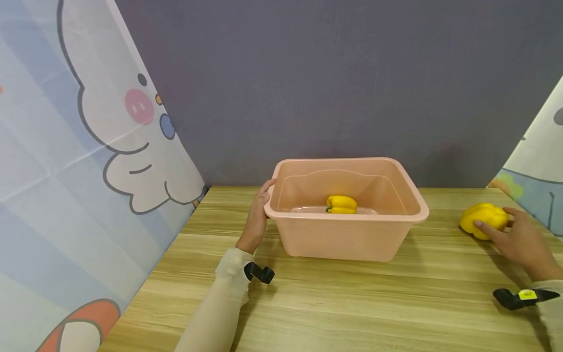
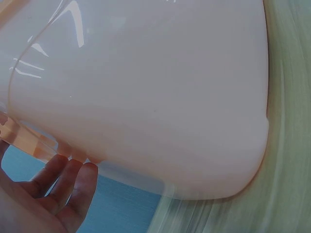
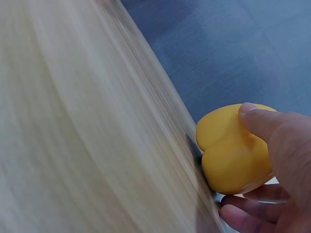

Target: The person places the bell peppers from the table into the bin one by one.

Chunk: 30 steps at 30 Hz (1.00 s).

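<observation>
A pink plastic bin (image 1: 338, 237) stands on the table, and a yellow bell pepper (image 1: 341, 205) lies inside it with its green stem toward the left. My left hand (image 1: 257, 217) grips the bin's left rim. In the left wrist view, the fingertips (image 2: 88, 170) of that hand touch the bin's side (image 2: 160, 97) just under the rim. To the right of the bin, my right hand (image 1: 523, 239) holds a second yellow bell pepper (image 1: 481, 218) between thumb and fingers. This pepper (image 3: 233, 155) is at the tabletop or barely above it; I cannot tell which.
The wooden table (image 1: 325, 303) ends at a dark grey wall (image 1: 334, 83) behind the bin. A cartoon-printed cloth (image 1: 57, 161) hangs at the left, and another printed cloth (image 1: 538, 161) is at the right. Each sleeve carries a black wrist mount (image 1: 259, 273).
</observation>
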Motion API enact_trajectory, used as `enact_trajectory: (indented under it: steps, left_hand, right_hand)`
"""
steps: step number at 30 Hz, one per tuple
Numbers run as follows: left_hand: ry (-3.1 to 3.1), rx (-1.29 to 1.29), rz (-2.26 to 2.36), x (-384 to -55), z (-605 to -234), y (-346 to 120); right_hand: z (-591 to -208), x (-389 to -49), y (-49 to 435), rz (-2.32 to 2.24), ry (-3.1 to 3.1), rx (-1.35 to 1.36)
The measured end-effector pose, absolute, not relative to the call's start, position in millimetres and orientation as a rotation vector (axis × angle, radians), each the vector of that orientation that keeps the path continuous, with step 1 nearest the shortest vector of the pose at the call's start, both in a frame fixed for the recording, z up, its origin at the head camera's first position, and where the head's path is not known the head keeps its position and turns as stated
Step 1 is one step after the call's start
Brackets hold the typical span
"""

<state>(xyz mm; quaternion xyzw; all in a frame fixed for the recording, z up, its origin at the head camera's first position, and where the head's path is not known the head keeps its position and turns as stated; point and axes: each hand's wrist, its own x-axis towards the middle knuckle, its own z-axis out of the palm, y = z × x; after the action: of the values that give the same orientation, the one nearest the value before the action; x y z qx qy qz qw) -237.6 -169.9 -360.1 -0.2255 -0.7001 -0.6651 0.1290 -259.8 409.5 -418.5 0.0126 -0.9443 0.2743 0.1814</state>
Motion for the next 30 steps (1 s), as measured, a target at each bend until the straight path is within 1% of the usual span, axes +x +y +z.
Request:
enact_trajectory:
  steps: [3,13,20,30]
  left_hand:
    - [-2.042,-0.655,-1.932,-237,-359,-170]
    - [-2.02,-0.661,-1.895,-249,-372,-173]
    - [-2.008,-0.673,-1.901,-248,-371,-171]
    - [-2.028,-0.657,-1.927,-246,-367,-172]
  right_hand:
    - [-419,-261,410,0.79,-2.651,0.04]
    - [-417,-260,412,0.795,-2.664,-0.017]
    - [-416,-260,414,0.827,-2.625,0.001]
    - [-412,-257,412,0.87,-2.666,-0.068]
